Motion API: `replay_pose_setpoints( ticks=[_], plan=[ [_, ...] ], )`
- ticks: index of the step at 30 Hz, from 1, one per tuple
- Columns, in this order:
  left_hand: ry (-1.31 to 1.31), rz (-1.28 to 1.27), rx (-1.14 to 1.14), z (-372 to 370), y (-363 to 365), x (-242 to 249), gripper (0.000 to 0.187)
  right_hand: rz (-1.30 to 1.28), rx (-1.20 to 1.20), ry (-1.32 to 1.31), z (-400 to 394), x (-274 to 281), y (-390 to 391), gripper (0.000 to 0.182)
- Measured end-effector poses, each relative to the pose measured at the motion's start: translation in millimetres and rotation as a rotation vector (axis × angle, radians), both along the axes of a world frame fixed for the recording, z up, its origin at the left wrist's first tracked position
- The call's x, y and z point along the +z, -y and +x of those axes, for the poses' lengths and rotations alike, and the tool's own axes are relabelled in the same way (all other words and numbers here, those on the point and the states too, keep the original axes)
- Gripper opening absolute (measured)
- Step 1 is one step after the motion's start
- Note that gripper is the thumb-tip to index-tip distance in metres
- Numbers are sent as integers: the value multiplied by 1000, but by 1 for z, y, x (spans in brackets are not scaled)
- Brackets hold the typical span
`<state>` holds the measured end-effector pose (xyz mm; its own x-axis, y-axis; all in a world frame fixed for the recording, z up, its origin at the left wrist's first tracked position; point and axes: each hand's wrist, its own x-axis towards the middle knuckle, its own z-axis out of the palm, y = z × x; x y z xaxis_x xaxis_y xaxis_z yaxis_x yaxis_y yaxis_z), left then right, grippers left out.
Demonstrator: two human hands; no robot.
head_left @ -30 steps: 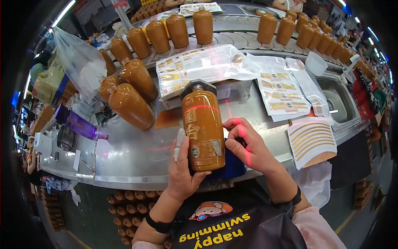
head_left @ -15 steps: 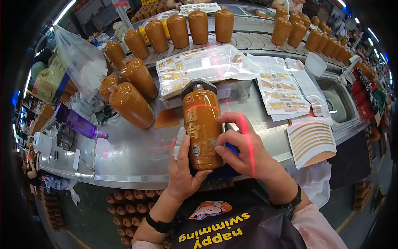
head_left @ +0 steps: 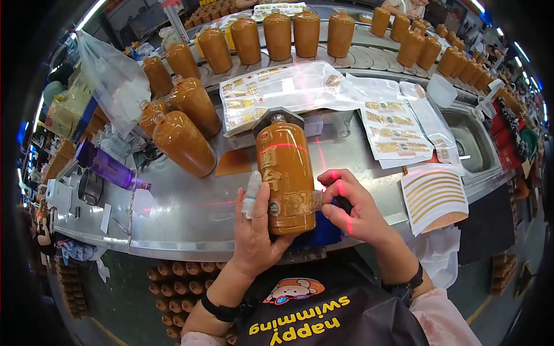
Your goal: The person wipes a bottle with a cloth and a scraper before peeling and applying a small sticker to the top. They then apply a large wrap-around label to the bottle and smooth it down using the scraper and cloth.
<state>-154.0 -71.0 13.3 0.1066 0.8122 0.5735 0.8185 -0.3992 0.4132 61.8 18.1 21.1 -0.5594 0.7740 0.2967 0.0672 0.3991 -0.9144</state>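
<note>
- The left hand (head_left: 252,242) is partly closed around the lower left side of a glossy brown bottle with raised gold lettering (head_left: 283,167), supporting it; one finger wears a white wrapping (head_left: 250,199).
- The right hand (head_left: 353,210) is nearly closed, thumb and forefinger pinching a small clear film strip (head_left: 316,200) that reaches the bottle's lower right side, beside a gold pattern.
- That bottle is in front of the person above the near edge of the silver metal bench (head_left: 190,222), its neck pointing away, near a dark angular holder (head_left: 261,123).
- Dark blue cloth (head_left: 330,233) shows below the right hand, just beside the bottle's base.
- Beyond the holder lie glossy transfer sheets with gold designs (head_left: 288,92); to the right is a white sheet with curved gold strips (head_left: 435,196).
- Three similar brown bottles (head_left: 183,144) stand grouped on the left.
</note>
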Motion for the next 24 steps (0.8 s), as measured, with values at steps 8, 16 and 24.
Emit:
replay_pose_setpoints(
  ticks=[8,16,24],
  plan=[
    [-14,-31,-14,-4,1,-6,93,-128,-12,-38,-5,-6,-3,14],
    [-36,4,-6,-1,2,-3,86,23,-107,77,-1,-12,-2,11],
    [117,-114,-30,-3,6,-9,86,-247,-172,-245,-1,4,2,32]
  ],
)
